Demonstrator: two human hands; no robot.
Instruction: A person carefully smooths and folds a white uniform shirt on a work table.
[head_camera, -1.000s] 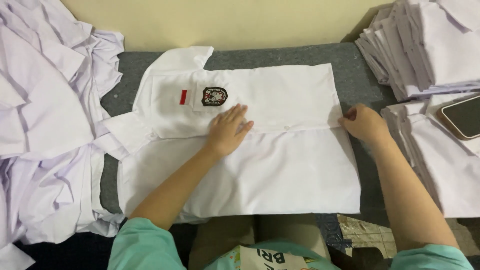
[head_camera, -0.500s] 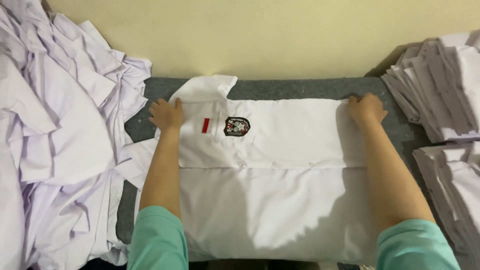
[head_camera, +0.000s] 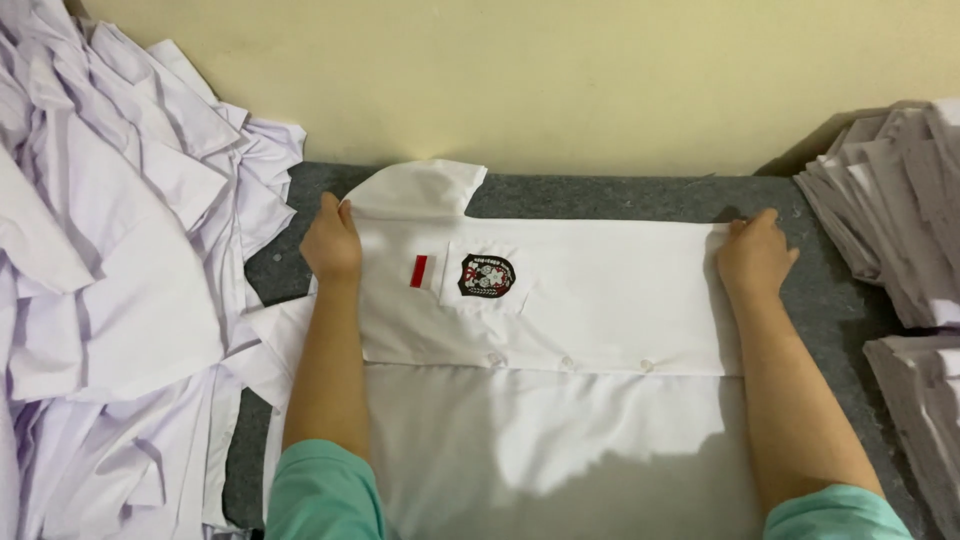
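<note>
At the far left a loose heap of white shirts (head_camera: 110, 300) lies crumpled, spilling from the wall down over the edge of the desk (head_camera: 600, 190), whose grey felt-like top shows as a bare strip along the cream wall (head_camera: 560, 80). Just right of the heap, the left hand (head_camera: 332, 242) lies at the left end of a white shirt (head_camera: 600, 300) spread flat across the middle of the desk; its fingers curl over the cloth edge beside the collar, gripping or pressing the fabric there, though the exact hold is hard to make out. The collar (head_camera: 425, 190) sticks up toward the wall just right of that hand. Further right on the shirt's chest sit a small red rectangle (head_camera: 418, 270) and, beside it, a dark shield-shaped badge (head_camera: 486, 276) on the pocket. Below them a row of buttons (head_camera: 565, 362) runs along the horizontal front edge, with the lower half of the shirt lying in partial shadow toward the person. At the shirt's right end the right hand (head_camera: 752, 258) rests palm down, fingers bent onto the far corner of the cloth, pinning it to the desk. Both forearms reach out from teal sleeves (head_camera: 320, 495). At the far right stand stacks of folded white shirts (head_camera: 900, 230), apart from the spread one.
</note>
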